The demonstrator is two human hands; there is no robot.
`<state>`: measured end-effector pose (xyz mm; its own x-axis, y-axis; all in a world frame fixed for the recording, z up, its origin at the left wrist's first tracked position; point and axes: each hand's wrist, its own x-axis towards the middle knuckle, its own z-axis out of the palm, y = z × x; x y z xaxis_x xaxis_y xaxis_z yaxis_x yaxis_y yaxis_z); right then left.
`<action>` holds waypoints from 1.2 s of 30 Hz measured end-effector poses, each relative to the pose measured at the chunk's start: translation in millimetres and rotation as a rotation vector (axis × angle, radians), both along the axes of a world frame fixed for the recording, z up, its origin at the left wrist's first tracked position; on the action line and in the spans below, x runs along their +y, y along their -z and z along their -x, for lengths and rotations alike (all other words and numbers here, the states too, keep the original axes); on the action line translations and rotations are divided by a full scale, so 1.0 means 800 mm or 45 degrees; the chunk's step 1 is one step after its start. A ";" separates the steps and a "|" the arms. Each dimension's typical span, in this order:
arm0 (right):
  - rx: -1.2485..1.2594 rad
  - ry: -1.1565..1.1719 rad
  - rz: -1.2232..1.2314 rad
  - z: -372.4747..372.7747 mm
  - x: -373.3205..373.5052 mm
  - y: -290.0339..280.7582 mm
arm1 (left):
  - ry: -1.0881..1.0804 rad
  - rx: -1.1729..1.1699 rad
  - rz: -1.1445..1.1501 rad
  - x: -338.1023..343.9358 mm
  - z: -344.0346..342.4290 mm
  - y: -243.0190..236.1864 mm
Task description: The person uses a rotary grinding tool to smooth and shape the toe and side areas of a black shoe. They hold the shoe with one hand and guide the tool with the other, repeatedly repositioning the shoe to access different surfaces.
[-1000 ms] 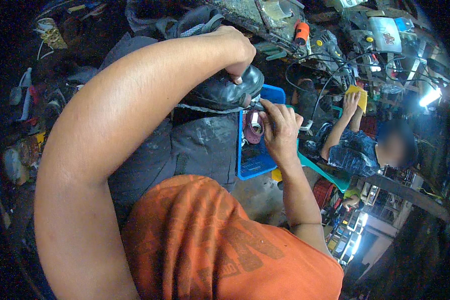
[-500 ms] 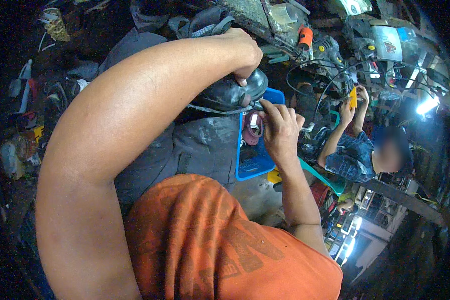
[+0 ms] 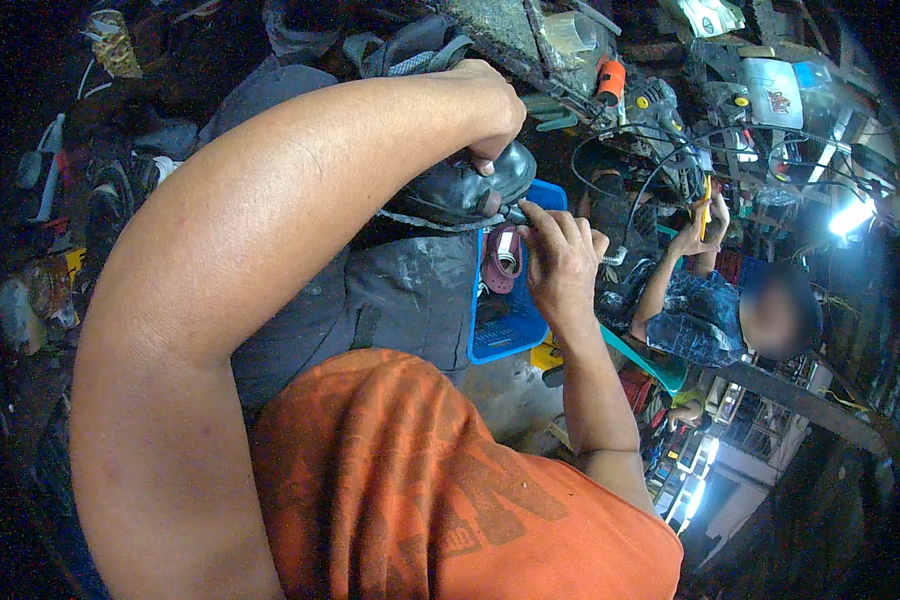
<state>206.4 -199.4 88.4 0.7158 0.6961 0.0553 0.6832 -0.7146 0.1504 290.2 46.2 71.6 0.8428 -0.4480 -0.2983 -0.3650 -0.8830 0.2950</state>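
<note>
A shiny black shoe [image 3: 460, 190] rests across my lap on dark cloth [image 3: 410, 290]. My left hand [image 3: 490, 110] reaches over its far side, fingers curled down onto the shoe with one fingertip pressed on its upper. At the shoe's near right edge my right hand [image 3: 562, 255] is closed in a pinch. A small dark piece shows at those fingertips, beside a small brownish bit against the shoe; what it is I cannot tell. Below the shoe, next to my right hand, a maroon clog [image 3: 501, 262] lies in a blue plastic basket [image 3: 510, 350].
Another person [image 3: 700, 310] sits at the right, holding a thin yellow thing [image 3: 707, 207] in both hands. Black cables [image 3: 660, 135], an orange cylinder [image 3: 611, 80] and a clear plastic cup [image 3: 568, 32] crowd the far right. A green strip [image 3: 645, 360] lies beyond my right forearm.
Both my hands and the shoe keep nearly the same place. The other person's hands and yellow thing have turned slightly.
</note>
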 end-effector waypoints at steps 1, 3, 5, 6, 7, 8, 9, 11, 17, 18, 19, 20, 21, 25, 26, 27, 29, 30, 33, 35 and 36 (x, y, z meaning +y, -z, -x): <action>0.004 0.002 0.000 0.001 0.000 0.000 | -0.004 0.001 -0.001 0.000 0.000 0.000; 0.007 -0.011 -0.008 0.003 -0.001 0.000 | -0.002 0.006 -0.002 0.000 0.001 -0.001; 0.004 -0.042 -0.023 0.004 -0.003 0.001 | 0.003 0.027 -0.023 0.000 0.001 -0.002; -0.007 -0.027 -0.025 0.003 -0.004 0.000 | 0.008 0.046 -0.045 -0.001 0.001 -0.003; -0.018 -0.012 -0.025 0.001 -0.006 -0.001 | 0.015 0.068 -0.067 -0.002 0.000 -0.004; -0.029 -0.002 -0.030 0.000 -0.007 -0.002 | 0.013 0.063 -0.069 -0.002 0.000 -0.005; -0.037 0.006 -0.010 -0.001 -0.008 -0.003 | 0.013 0.062 -0.073 -0.003 0.000 -0.005; -0.054 0.015 0.022 -0.004 -0.008 -0.003 | 0.012 0.056 -0.072 -0.002 0.001 -0.006; -0.043 0.014 0.059 0.003 -0.002 -0.005 | 0.017 0.048 -0.041 0.000 0.003 -0.006; -0.039 0.009 0.053 0.004 0.000 -0.005 | 0.014 0.051 -0.040 0.000 0.003 -0.006; -0.035 0.004 0.046 0.005 0.002 -0.005 | 0.015 0.054 -0.041 0.000 0.003 -0.006; -0.030 0.006 0.039 0.005 0.003 -0.004 | 0.014 0.059 -0.044 0.000 0.002 -0.007; -0.026 -0.004 0.032 0.006 0.003 -0.004 | 0.015 0.063 -0.048 -0.001 0.002 -0.007; -0.018 -0.001 0.013 0.006 0.000 -0.003 | 0.015 0.046 -0.073 -0.002 0.001 -0.005; -0.018 0.003 0.009 0.004 -0.001 -0.004 | 0.015 0.052 -0.076 -0.002 0.001 -0.005; -0.025 0.013 0.016 0.003 -0.003 -0.004 | 0.016 0.058 -0.080 -0.002 0.000 -0.005; -0.038 0.035 0.029 0.000 -0.005 -0.005 | 0.017 0.070 -0.083 -0.003 -0.002 -0.004; -0.042 0.039 0.041 -0.001 -0.005 -0.005 | 0.016 0.074 -0.084 -0.003 -0.002 -0.004; -0.063 -0.019 0.043 -0.001 -0.004 -0.004 | 0.015 0.086 -0.078 -0.003 -0.002 -0.004; -0.047 -0.013 0.034 -0.001 -0.001 -0.003 | 0.014 0.081 -0.068 -0.002 -0.002 -0.004; -0.038 -0.012 0.028 0.000 0.000 -0.003 | 0.014 0.073 -0.061 -0.002 0.000 -0.004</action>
<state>206.7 -199.1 90.6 0.7076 0.7040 0.0610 0.6849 -0.7045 0.1862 290.6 44.8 75.1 0.8189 -0.4410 -0.3673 -0.3583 -0.8928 0.2731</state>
